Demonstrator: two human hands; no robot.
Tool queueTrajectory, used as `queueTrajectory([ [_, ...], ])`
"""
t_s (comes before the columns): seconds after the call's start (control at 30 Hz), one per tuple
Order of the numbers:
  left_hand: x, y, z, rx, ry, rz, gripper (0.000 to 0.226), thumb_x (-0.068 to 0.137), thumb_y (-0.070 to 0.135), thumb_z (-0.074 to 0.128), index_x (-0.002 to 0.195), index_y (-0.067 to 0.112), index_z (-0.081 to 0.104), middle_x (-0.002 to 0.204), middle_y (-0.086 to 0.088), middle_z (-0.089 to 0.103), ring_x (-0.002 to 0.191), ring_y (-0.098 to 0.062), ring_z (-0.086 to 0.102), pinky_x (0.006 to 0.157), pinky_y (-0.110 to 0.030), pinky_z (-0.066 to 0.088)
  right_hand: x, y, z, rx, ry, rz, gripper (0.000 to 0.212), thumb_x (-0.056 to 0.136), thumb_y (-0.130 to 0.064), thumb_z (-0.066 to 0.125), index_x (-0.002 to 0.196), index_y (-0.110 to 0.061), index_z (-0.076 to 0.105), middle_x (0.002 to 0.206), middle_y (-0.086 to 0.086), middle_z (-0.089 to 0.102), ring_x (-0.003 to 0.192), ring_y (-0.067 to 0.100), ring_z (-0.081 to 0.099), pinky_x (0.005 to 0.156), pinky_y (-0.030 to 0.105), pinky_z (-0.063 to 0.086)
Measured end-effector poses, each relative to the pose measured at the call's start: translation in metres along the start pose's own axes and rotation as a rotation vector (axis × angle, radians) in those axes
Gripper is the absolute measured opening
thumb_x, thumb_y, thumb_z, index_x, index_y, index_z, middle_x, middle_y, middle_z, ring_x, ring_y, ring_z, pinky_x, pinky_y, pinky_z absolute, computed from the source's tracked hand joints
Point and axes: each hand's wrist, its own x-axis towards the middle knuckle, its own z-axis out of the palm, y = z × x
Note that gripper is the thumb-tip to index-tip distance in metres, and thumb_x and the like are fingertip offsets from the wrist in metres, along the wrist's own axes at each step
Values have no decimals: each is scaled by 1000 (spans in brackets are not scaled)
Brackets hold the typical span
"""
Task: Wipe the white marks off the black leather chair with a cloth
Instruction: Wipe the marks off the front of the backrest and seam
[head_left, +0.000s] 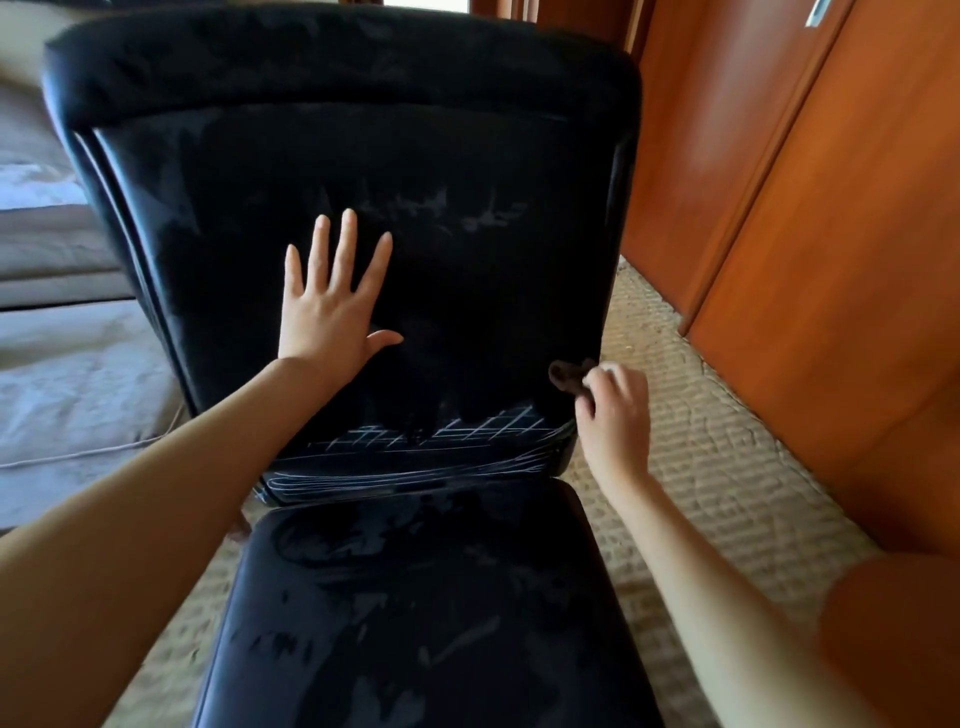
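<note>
While the left hand (332, 306) lies flat on the chair (467, 156) back with fingers straight and spread, the right hand (615, 410) pinches a dark cloth (566, 376) at the right edge of the back, at about 4 o'clock from the left hand. White marks (493, 427) cross the back's lowest part, at 6 o'clock, just beside the right hand.
</note>
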Motion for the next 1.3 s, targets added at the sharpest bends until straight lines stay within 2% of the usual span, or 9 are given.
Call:
queueTrajectory([
  [0.27, -1, -2, -1, 26, 3, 8, 105, 77, 60, 61, 151, 21, -3, 157, -17, -8, 144, -38, -5, 115, -56, 11, -95, -20, 66, 227, -275, 326, 20, 72, 14, 63, 77, -3, 54, 79, 9, 54, 77, 32, 55, 62, 34, 45],
  [0.4, -1, -2, 0, 40, 4, 7, 105, 79, 62, 58, 151, 21, -5, 157, -18, -9, 144, -39, -5, 115, -56, 11, -72, 3, 55, 347, 185, 699, 11, 72, 13, 60, 78, 5, 56, 82, 24, 56, 81, 38, 54, 74, 30, 37],
  [0.5, -1, -1, 2, 51, 9, 9, 104, 79, 62, 58, 151, 21, -5, 157, -18, -9, 144, -39, -5, 115, -57, 12, -45, 13, 53, 432, 331, 806, 11, 71, 9, 57, 82, 6, 56, 91, 27, 57, 85, 41, 55, 79, 35, 41],
  [0.67, 0, 1, 4, 33, 21, -7, 105, 76, 57, 64, 151, 20, 1, 157, -20, -4, 144, -41, -1, 113, -60, 13, -60, -53, 76, 383, 272, 705, 13, 78, -12, 58, 71, -3, 53, 74, 16, 57, 71, 33, 54, 67, 36, 38],
  [0.83, -3, -4, 3, 19, 28, 10, 104, 76, 57, 64, 152, 21, 3, 158, -19, -4, 144, -40, -1, 113, -59, 13, -77, -85, 88, 448, 24, 533, 21, 71, 6, 69, 72, -5, 52, 76, 7, 53, 71, 18, 48, 65, 32, 42],
  [0.9, -2, -4, 4, 16, 34, 16, 103, 77, 58, 63, 152, 21, 3, 158, -19, -4, 144, -40, -2, 113, -59, 12, -68, -65, 74, 445, 128, 546, 20, 67, 13, 65, 72, -2, 53, 77, 9, 52, 74, 13, 43, 68, 30, 41],
  [1.03, -3, -5, 6, 21, 45, 18, 103, 78, 58, 62, 151, 21, 1, 157, -19, -5, 144, -40, -2, 114, -59, 12, -43, -41, 56, 371, 339, 667, 15, 65, 11, 60, 77, 3, 58, 83, 17, 58, 77, 34, 55, 70, 21, 34],
  [1.1, -4, -5, 6, 28, 50, 24, 102, 79, 59, 61, 151, 21, 0, 157, -19, -5, 144, -40, -2, 114, -58, 11, -39, -62, 62, 374, 373, 697, 15, 64, 10, 61, 76, 1, 58, 82, 16, 60, 76, 36, 56, 69, 30, 38],
  [1.3, -4, -7, 10, 26, 65, 38, 100, 80, 60, 59, 151, 22, -1, 158, -19, -4, 144, -40, -2, 114, -58, 11, -76, -121, 92, 354, -29, 379, 23, 63, 10, 72, 73, -4, 57, 79, 10, 60, 71, 32, 56, 64, 26, 35],
])
